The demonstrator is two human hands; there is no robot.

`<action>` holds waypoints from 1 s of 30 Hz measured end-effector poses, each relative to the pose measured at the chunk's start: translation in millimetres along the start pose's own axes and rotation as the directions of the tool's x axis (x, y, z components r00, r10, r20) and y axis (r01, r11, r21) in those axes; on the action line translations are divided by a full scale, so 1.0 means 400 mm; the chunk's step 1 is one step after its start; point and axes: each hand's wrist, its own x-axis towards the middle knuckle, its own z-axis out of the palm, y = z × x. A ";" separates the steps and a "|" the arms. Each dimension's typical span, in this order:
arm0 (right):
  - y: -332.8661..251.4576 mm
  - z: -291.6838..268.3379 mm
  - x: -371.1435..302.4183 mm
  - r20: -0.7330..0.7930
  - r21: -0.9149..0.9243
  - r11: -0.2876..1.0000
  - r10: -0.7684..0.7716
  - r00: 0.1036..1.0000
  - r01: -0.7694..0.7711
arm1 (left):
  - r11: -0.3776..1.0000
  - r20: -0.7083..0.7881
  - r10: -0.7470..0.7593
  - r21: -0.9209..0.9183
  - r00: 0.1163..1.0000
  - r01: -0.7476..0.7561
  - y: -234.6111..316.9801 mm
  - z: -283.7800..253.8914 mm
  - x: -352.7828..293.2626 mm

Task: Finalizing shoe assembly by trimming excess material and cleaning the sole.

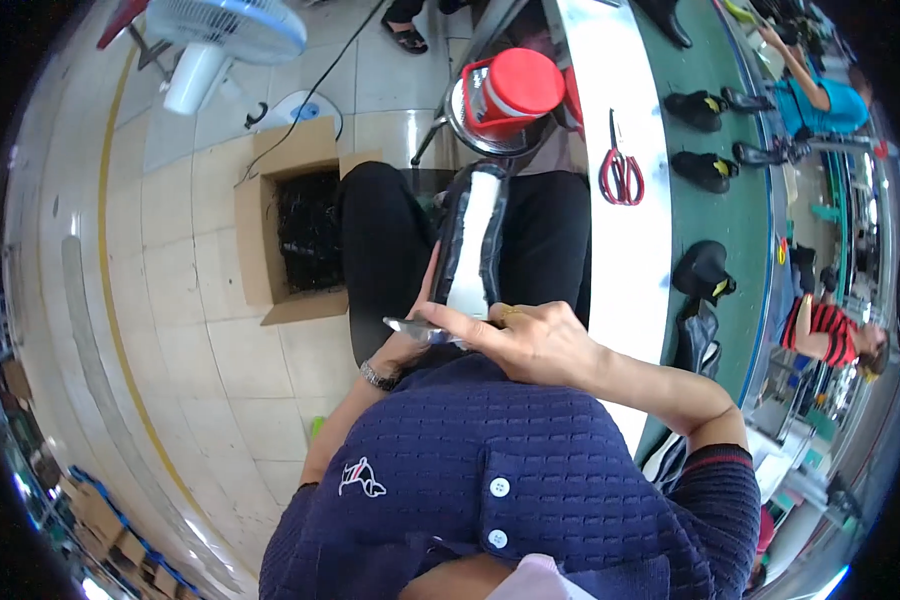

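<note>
A black shoe (491, 205) lies across my lap between my knees, its long white face turned up and its toe pointing away from me. My left hand (407, 345), with a metal watch at the wrist, lies along the shoe's left side near the end closest to me. That hand's fingers are partly hidden by the shoe and the other hand. Over the same near end, my right hand (535, 340) is closed on a shiny flat metal tool (406, 327). The tool sticks out to the left past the fingertips; its handle is hidden, so its exact kind is unclear.
Red-handled scissors (622, 178) lie on the white bench (635, 260) at my right. Beyond it, several black shoes (703, 170) stand on a green conveyor (735, 215). A box of black scraps (258, 240) sits left; a red jug (523, 85) and fan (228, 30) stand ahead.
</note>
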 end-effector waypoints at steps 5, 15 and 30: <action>0.109 0.003 0.015 -0.031 0.096 0.953 0.293 0.956 -0.288 | 0.995 -0.005 0.020 -0.101 1.000 -0.020 0.055 0.039 0.008; 0.175 0.017 -0.003 -0.059 0.097 0.953 0.295 0.954 -0.288 | 0.997 0.003 -0.081 0.015 0.997 0.081 0.096 0.030 -0.008; 0.311 0.170 -0.419 -0.120 0.889 0.205 0.968 0.222 -0.409 | 0.949 -0.113 -0.232 0.193 0.966 0.250 0.295 0.158 0.135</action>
